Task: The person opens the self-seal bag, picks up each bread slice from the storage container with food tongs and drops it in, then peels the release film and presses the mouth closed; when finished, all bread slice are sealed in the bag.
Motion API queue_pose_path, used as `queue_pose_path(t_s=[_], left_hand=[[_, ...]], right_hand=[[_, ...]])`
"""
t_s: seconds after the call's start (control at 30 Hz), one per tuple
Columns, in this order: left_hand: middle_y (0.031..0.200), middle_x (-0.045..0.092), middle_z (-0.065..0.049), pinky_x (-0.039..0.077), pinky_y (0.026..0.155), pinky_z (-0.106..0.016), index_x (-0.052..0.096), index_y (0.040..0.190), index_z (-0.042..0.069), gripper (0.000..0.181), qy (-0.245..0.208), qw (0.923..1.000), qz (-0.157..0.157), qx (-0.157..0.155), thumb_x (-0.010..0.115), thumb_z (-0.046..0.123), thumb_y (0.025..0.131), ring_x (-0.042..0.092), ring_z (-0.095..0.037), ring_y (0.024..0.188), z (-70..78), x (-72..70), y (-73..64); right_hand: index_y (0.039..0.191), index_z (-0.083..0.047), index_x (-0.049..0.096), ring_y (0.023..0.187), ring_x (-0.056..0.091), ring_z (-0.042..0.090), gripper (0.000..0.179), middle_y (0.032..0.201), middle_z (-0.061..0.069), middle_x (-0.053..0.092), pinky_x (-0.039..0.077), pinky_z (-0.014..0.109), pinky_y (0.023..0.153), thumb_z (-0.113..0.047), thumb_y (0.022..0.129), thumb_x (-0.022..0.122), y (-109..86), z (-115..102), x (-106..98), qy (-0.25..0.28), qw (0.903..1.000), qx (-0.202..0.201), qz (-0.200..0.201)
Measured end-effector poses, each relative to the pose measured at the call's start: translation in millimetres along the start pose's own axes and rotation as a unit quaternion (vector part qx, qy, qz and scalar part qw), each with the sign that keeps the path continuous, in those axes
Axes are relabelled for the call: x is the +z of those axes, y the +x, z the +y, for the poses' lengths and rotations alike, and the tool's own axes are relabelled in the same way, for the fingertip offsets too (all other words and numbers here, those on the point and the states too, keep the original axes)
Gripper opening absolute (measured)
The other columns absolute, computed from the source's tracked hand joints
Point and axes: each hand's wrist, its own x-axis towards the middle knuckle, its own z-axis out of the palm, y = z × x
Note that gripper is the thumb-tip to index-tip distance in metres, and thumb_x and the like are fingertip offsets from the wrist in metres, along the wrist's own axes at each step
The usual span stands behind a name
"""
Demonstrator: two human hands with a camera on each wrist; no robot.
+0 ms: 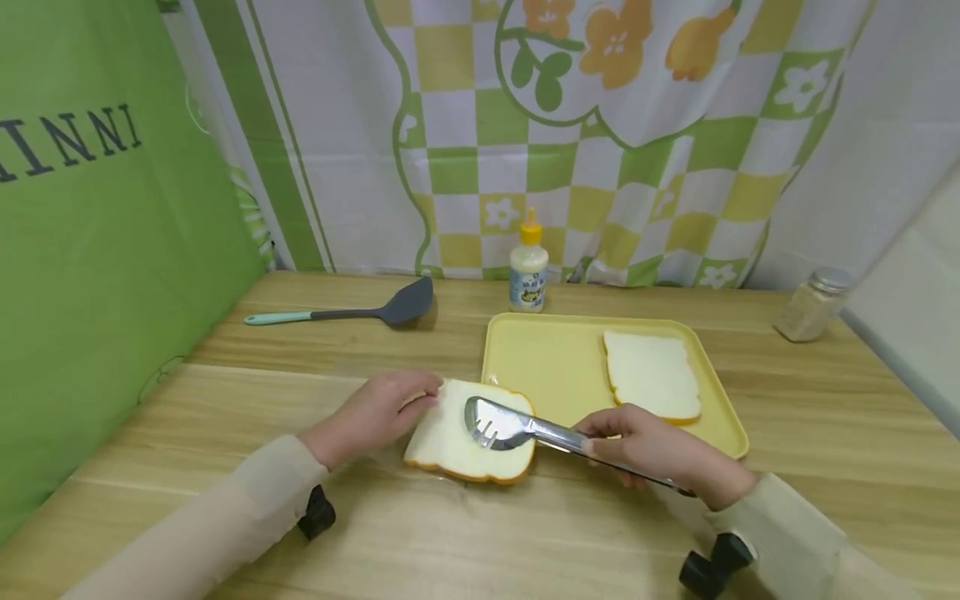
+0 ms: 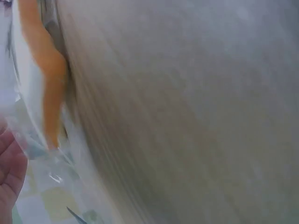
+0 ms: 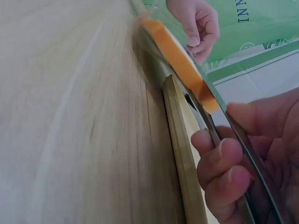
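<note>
Two hands work at one slice of bread above the tabletop. The right hand grips metal tongs, its fingers curled round the arms; one slotted end lies flat over the slice's top face, and the right wrist view shows the other arm passing beneath. The left hand, at the slice's left edge, pinches clear plastic film between thumb and fingers; the film spreads round that end of the bread. The slice's far right corner overlaps the near left part of a yellow tray in the head view.

On the tray's right side lies a second slice, its face up. Just behind the tray stands a squeeze bottle with a yellow cap. Farther left lies a dark spatula with a pale green handle; a lidded glass jar stands at the far right. Behind everything hangs a checked, flowered curtain.
</note>
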Motion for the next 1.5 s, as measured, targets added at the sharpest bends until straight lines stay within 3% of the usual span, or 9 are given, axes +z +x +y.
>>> queue_pose_path(t_s=[0.17,0.4,0.57,0.9,1.17,1.4,1.5], left_hand=[[0.097,0.068,-0.010,0.051,0.083,-0.036,0.064,0.095,0.002,0.010,-0.025,0.9995,-0.001,-0.018,0.062,-0.001,0.085,0.064,-0.023,0.094,1.9,-0.1,0.4],[0.095,0.068,-0.005,0.052,0.080,-0.031,0.063,0.093,0.006,0.009,-0.067,0.9976,0.015,-0.004,0.063,0.001,0.085,0.064,-0.017,0.091,0.4,1.5,-2.7],[0.093,0.068,-0.003,0.051,0.079,-0.032,0.063,0.089,0.007,0.009,-0.074,0.9961,0.017,-0.043,0.063,0.000,0.085,0.064,-0.017,0.089,2.5,-1.2,-7.7],[0.088,0.065,0.000,0.049,0.067,-0.028,0.062,0.091,0.008,0.009,-0.081,0.9930,0.057,-0.065,0.064,0.001,0.085,0.058,-0.010,0.078,2.4,-2.5,-11.2],[0.096,0.069,-0.004,0.051,0.072,-0.027,0.067,0.100,0.005,0.015,-0.077,0.9911,0.047,-0.098,0.064,0.005,0.086,0.062,-0.012,0.084,3.8,-2.4,-10.5],[0.089,0.069,-0.004,0.052,0.070,-0.028,0.068,0.089,0.003,0.008,-0.073,0.9888,0.103,-0.080,0.067,0.000,0.082,0.064,-0.016,0.082,5.2,-1.0,-10.0],[0.087,0.067,-0.002,0.050,0.068,-0.028,0.067,0.085,0.005,0.008,-0.089,0.9864,0.108,-0.086,0.068,-0.001,0.080,0.061,-0.015,0.080,5.4,-1.2,-8.6]], right_hand=[[0.109,-0.002,0.062,0.043,0.045,0.009,0.023,0.067,0.009,0.053,0.040,0.027,0.036,-0.017,0.094,0.053,3.2,-2,2,-0.001,0.9999,-0.008,-0.011],[0.109,0.000,0.061,0.044,0.046,0.009,0.023,0.075,0.011,0.056,0.042,0.025,0.038,-0.016,0.094,0.053,5.6,-10,5,0.010,0.9999,-0.006,0.004],[0.111,0.002,0.059,0.044,0.045,0.010,0.025,0.076,0.010,0.057,0.041,0.024,0.038,-0.015,0.094,0.052,7.8,-15,8,0.030,0.9994,0.011,0.015],[0.114,0.003,0.057,0.046,0.044,0.010,0.027,0.078,0.011,0.057,0.039,0.022,0.039,-0.014,0.094,0.052,14.0,-17,15,0.065,0.9973,0.022,0.025],[0.116,0.004,0.056,0.046,0.045,0.010,0.029,0.077,0.011,0.057,0.039,0.022,0.039,-0.014,0.093,0.053,15.7,-16,15,0.085,0.9955,0.032,0.028],[0.115,0.004,0.057,0.045,0.044,0.010,0.028,0.076,0.008,0.057,0.038,0.022,0.039,-0.013,0.093,0.053,17.5,-12,18,0.070,0.9970,0.028,0.019],[0.114,0.004,0.057,0.045,0.044,0.010,0.027,0.074,0.009,0.057,0.038,0.022,0.038,-0.013,0.093,0.053,18.9,-14,17,0.076,0.9965,0.029,0.020]])
